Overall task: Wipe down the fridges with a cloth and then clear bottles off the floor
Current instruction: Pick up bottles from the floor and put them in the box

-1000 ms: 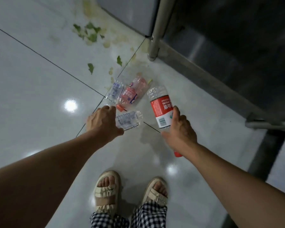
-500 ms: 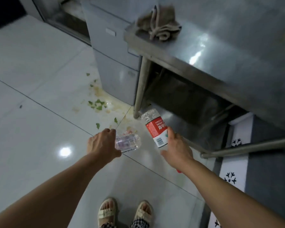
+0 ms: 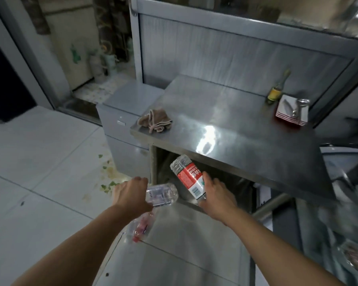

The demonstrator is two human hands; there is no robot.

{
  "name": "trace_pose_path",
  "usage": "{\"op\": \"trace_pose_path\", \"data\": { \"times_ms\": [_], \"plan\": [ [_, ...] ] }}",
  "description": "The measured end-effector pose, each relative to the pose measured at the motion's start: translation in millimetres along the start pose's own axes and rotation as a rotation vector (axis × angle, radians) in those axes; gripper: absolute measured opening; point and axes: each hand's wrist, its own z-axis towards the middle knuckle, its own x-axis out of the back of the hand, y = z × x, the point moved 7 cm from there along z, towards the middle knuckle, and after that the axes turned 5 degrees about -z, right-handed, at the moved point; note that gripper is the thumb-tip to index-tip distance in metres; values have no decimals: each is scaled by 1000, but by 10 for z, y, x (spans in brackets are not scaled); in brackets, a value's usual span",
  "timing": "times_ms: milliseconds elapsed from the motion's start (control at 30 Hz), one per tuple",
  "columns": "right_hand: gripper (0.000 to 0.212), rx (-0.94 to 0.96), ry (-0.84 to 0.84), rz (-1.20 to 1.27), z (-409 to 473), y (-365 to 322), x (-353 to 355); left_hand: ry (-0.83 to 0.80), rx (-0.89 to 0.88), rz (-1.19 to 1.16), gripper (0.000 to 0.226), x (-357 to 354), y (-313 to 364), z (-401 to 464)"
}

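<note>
Two bottles held above the white tiled floor (image 3: 39, 166): our left hand (image 3: 130, 195) grips a clear crushed plastic bottle (image 3: 162, 194); our right hand (image 3: 215, 197) grips a red-labelled clear plastic bottle (image 3: 187, 175), base up.

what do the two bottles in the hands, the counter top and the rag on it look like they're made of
Red-label bottle and small clear bottle: thin clear plastic, ribbed and see-through. Counter top: likely stainless steel, a brushed grey sheet with bright glare. Rag: soft woven cloth, beige, crumpled in folds.
</note>
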Motion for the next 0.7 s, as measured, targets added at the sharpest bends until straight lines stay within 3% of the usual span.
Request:
{"op": "trace_pose_path", "data": {
  "times_ms": [367,700],
  "plan": [
    [85,-238,150,132,-578,426,563,47,-293,130,45,640,695,159],
    [78,-680,291,317,-1580,191,372,67,-793,239,46,800,920,-12]
  ]
}}
